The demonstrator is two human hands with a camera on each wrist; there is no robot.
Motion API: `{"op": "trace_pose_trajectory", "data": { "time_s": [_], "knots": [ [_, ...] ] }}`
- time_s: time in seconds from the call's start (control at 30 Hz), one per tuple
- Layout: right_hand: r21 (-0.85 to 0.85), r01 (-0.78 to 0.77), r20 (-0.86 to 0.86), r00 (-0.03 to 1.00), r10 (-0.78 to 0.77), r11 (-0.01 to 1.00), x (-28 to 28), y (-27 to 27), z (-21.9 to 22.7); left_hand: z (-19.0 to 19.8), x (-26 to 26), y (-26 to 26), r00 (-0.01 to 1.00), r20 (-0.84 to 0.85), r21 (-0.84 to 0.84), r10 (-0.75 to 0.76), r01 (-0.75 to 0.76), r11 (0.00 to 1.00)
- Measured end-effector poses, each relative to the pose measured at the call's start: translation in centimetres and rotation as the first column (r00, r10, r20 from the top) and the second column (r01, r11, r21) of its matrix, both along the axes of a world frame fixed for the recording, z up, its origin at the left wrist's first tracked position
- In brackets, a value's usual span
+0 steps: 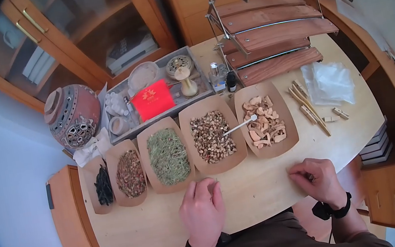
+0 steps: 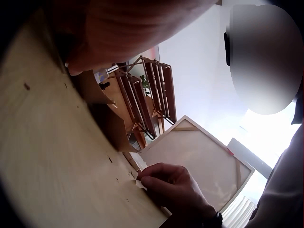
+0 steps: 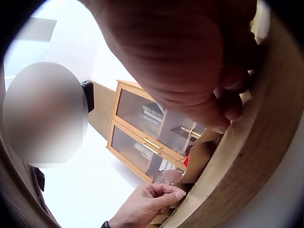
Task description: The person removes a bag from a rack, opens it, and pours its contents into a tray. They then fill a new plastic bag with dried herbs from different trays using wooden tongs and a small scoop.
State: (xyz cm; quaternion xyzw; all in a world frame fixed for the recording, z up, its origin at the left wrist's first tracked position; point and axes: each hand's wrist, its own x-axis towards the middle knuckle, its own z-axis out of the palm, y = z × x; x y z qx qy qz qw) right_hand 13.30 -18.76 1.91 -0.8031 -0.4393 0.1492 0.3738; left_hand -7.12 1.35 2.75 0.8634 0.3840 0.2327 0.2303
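Both hands rest at the near side of the table with fingers loosely curled, and nothing shows held in either. My left hand lies just below the paper tray of dried green herb. To the right, my right hand is below the tray of pale dried slices. Between these trays stands one of small brown chopped pieces. A small white spoon lies across the brown pieces and pale slices. At the left are trays of reddish-brown bits and dark strips.
Behind the trays sits a grey wooden tray with a red packet and small vessels. A patterned jar stands left, a slatted wooden rack at back right. Wooden tongs and clear plastic bags lie right.
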Motion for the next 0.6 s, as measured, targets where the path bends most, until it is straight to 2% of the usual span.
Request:
{"op": "trace_pose_trajectory", "data": {
  "time_s": [0.2,0.37,0.47,0.6],
  "knots": [
    [0.052,-0.050,-0.074,0.996,0.053,0.997,1.0,-0.4,0.0,-0.7,0.8,-0.6,0.998,-0.034,-0.007,0.051,-0.051,0.999],
    [0.083,-0.068,-0.101,0.992,0.076,0.994,1.3,-0.8,-0.5,-2.0,0.4,-1.1,0.990,-0.134,0.158,0.036,-0.015,0.987],
    [0.095,-0.064,-0.112,0.991,0.075,0.993,1.2,-0.7,-0.5,-2.0,0.0,-1.1,0.985,-0.171,0.146,0.007,0.018,0.989],
    [0.099,-0.059,-0.106,0.992,0.070,0.993,1.2,-0.8,-0.4,-0.6,-0.5,-1.1,0.994,-0.106,0.113,0.011,0.001,0.994]
  ]
}}
